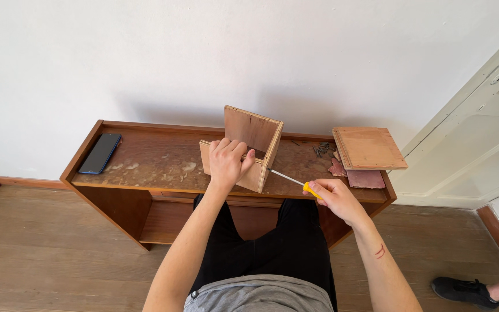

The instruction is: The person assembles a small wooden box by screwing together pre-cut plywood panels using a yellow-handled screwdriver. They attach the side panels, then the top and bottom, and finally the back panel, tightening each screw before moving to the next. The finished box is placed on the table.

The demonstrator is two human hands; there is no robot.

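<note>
In the head view, the left hand was closed over the top edge of a small plywood box, which stood near the middle of the front edge of the low wooden table. The right hand gripped the yellow handle of a screwdriver, just right of the box; its thin shaft reached to the box's right side panel. A dark phone lay at the left end, and a square wooden board rested at the right end above reddish sandpaper sheets.
</note>
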